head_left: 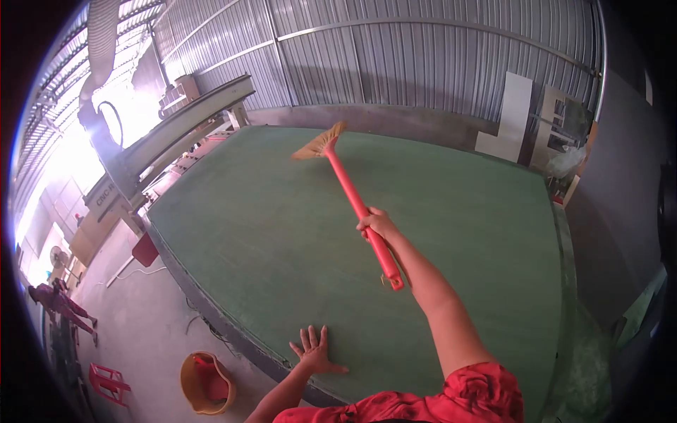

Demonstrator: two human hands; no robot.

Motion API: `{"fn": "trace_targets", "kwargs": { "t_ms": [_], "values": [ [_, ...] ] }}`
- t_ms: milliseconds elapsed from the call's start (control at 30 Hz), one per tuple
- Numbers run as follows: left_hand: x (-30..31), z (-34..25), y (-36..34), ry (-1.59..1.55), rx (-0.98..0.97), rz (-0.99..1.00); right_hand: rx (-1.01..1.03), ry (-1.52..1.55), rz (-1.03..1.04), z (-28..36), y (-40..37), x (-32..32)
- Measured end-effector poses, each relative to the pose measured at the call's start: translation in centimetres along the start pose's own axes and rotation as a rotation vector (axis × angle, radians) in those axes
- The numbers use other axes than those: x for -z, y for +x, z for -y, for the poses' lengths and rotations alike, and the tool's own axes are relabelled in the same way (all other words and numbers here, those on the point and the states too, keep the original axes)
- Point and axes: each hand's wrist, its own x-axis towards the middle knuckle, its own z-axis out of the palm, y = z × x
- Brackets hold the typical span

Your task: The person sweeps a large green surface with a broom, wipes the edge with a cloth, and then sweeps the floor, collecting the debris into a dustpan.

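Observation:
My right hand (377, 223) is wrapped round the red handle of a broom (347, 185), reaching out over a large green table top (451, 240). The broom's tan bristles (321, 143) fan out at the far side of the table, and the handle's hanging end points back toward me. Near the front edge my left hand (315, 353) lies flat on the green surface, fingers spread, holding nothing.
A machine gantry (180, 130) stands at the table's far left end. On the floor at the lower left are a yellow bucket (189, 384) with something red inside and a red stool (108, 383). Another person (62, 303) is farther left. White panels (513, 116) lean at the back right.

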Motion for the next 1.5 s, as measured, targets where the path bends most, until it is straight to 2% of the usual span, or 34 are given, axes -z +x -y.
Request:
{"fn": "trace_targets", "kwargs": {
  "t_ms": [167, 333, 400, 467, 667, 833, 900, 1000, 1100, 1200, 1267, 1333, 1500],
  "values": [
    [0.1, 0.1, 0.2, -0.005, 0.012, 0.015, -0.064, 0.077, -0.037, -2.6, 6.4, 3.1],
    [0.2, -0.2, 0.4, -0.007, 0.02, 0.028, 0.037, 0.155, -0.252, -3.5, 5.8, 11.0],
    [0.0, -0.3, 0.3, 0.002, 0.017, 0.04, 0.013, 0.15, -0.322, -3.7, 4.7, 15.6],
    [-0.1, -0.2, 0.4, -0.001, 0.012, -0.012, 0.04, 0.174, -0.398, -3.3, 2.2, 19.9],
    [0.5, -1.0, 0.2, 0.024, 0.03, 0.024, 0.11, 0.206, -0.724, -1.5, -9.4, 30.8],
    [0.7, -1.1, 0.1, 0.029, 0.042, 0.063, 0.179, 0.194, -0.982, 0.2, -18.8, 37.2],
    [0.6, -1.2, 0.1, 0.04, 0.038, 0.076, 0.2, 0.204, -1.002, 0.6, -22.6, 38.9],
    [0.7, -1.4, 0.0, 0.08, 0.062, 0.101, 0.229, 0.247, -1.033, 1.0, -27.4, 39.2],
    [0.8, -1.4, -0.1, 0.096, 0.06, 0.101, 0.286, 0.109, -1.162, 1.6, -31.3, 36.7],
    [0.7, -1.3, -0.3, 0.067, 0.043, 0.088, 0.283, 0.045, -1.164, 1.7, -34.7, 33.6],
    [0.6, -1.4, -0.5, 0.039, 0.058, 0.066, 0.312, 0.045, -1.055, 1.8, -36.7, 30.6],
    [0.6, -1.5, -0.6, 0.048, 0.05, 0.07, 0.26, -0.029, -1.054, 1.5, -37.8, 28.9],
    [0.0, -1.3, -0.3, 0.079, 0.062, 0.059, 0.174, 0.018, -1.011, 0.3, -40.3, 25.8]
  ]
}}
